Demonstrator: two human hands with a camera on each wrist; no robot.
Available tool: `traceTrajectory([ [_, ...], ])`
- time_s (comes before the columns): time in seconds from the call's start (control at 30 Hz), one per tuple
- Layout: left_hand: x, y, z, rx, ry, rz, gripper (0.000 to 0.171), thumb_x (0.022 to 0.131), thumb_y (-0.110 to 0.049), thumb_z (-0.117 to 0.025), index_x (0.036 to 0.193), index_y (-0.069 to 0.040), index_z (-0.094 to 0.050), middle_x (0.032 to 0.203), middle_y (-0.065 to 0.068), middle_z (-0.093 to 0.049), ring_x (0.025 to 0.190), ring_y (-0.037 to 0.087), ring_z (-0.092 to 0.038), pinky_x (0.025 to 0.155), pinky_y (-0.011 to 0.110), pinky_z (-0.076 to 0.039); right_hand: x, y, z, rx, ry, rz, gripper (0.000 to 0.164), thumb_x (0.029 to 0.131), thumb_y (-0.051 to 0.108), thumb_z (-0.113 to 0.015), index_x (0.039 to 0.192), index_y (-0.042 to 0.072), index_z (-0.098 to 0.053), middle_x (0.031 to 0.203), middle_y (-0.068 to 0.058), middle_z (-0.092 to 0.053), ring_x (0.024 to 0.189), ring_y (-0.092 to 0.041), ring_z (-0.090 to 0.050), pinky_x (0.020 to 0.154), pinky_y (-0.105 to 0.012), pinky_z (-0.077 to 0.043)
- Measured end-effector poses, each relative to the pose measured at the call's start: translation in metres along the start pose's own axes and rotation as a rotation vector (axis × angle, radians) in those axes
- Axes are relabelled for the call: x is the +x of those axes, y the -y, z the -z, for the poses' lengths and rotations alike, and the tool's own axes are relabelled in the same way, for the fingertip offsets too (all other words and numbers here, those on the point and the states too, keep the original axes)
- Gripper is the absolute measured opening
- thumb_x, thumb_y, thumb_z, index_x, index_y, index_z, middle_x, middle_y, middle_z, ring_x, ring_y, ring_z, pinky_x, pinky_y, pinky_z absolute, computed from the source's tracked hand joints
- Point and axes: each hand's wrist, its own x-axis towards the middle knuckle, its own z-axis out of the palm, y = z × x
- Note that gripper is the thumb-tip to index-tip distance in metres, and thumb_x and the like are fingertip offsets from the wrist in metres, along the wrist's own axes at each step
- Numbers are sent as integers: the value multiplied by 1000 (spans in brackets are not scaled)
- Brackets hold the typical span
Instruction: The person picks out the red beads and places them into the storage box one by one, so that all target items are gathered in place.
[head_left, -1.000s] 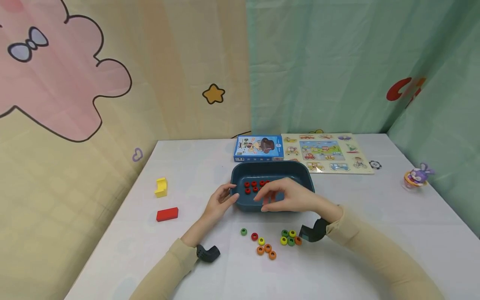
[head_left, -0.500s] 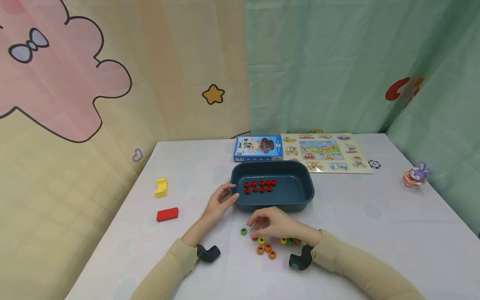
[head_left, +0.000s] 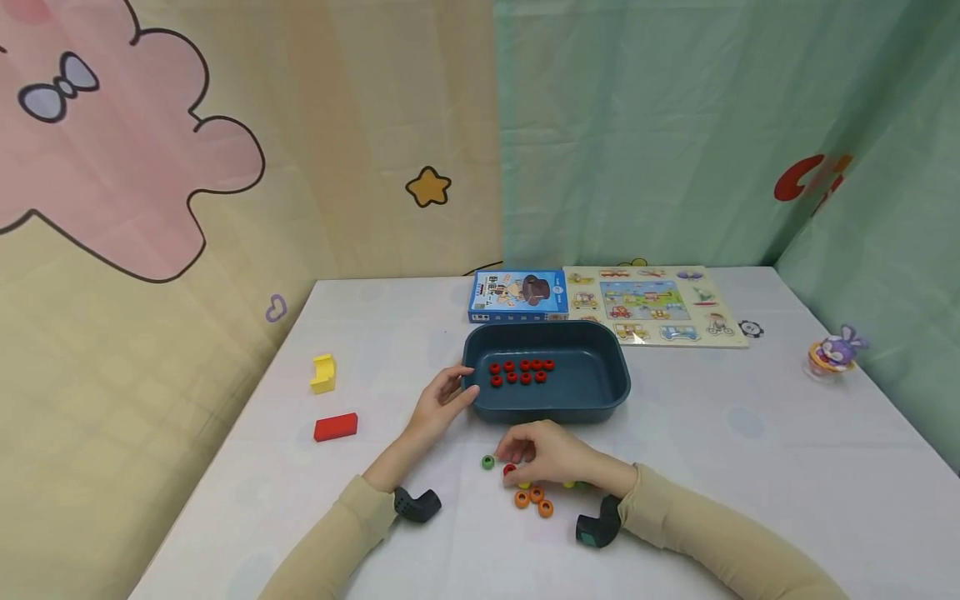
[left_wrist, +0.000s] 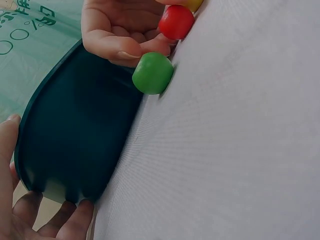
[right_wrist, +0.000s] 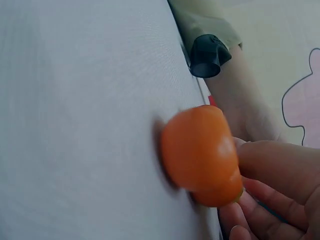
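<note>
My left hand (head_left: 437, 406) holds the left end of a dark blue tray (head_left: 588, 385), its thumb and fingers at the rim. Several red beads (head_left: 526, 377) sit in two rows inside. In front of the tray, my right hand (head_left: 553, 452) pinches a red bead (left_wrist: 176, 22) between thumb and fingertips at the table surface. A green bead (left_wrist: 153, 73) lies beside those fingertips. Close by are several orange beads (head_left: 536, 495) and a yellow bead (head_left: 524, 485), partly covered by the hand. Further beads, yellow and green, are mostly hidden under the right wrist.
Behind the tray lie a blue picture box (head_left: 519, 293) and a wooden puzzle board (head_left: 712, 300). To the left are a yellow block (head_left: 323, 375) and a red block (head_left: 335, 427). A purple rabbit toy (head_left: 834, 350) stands at the right edge.
From above the tray, my right hand has come down toward the front to the red bead on the table. My left hand has stayed at the tray.
</note>
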Motion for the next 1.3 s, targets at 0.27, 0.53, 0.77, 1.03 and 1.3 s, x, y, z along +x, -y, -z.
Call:
traceTrajectory([
  [0.27, 4, 14, 0, 22, -12, -29, 42, 84, -29, -62, 119, -10, -51, 140, 7, -32, 122, 23, -38, 94, 31, -39, -3, 3, 6, -17, -7, 11, 24, 72, 30, -74, 92, 20, -64, 79, 11, -61, 69, -5, -55, 61, -21, -49],
  [0.53, -4, -4, -1, 4, 9, -4, 42, 85, -22, -61, 121, -2, -48, 141, 12, -29, 124, 28, -36, 95, 33, -39, -15, 40, 60, -45, -25, 97, 23, 76, 31, -71, 96, 23, -63, 90, 13, -61, 79, -14, -58, 68, -31, -50],
  [0.77, -8, -17, -1, 9, 10, 38, 45, 86, -20, -60, 123, 1, -46, 143, 11, -26, 124, 26, -35, 94, 31, -39, -1, 33, 130, -98, -75, 81, 31, 76, 32, -71, 100, 15, -63, 95, 4, -62, 80, -12, -58, 70, -33, -51],
  [1.03, -9, -18, -1, 21, -3, 27, 42, 86, -21, -61, 121, -2, -48, 141, 13, -29, 123, 26, -37, 95, 31, -38, 28, -17, 157, 8, 63, -56, 32, 77, 15, -70, 104, 1, -60, 93, -10, -62, 82, -19, -60, 72, -31, -52],
  [1.3, -6, -19, -3, 11, 1, 44, 44, 85, -23, -61, 122, -2, -48, 141, 11, -29, 123, 25, -36, 94, 31, -39, 46, -46, 152, 21, 124, -101, 32, 74, 14, -73, 102, 2, -62, 93, -7, -65, 82, -17, -62, 72, -30, -52],
])
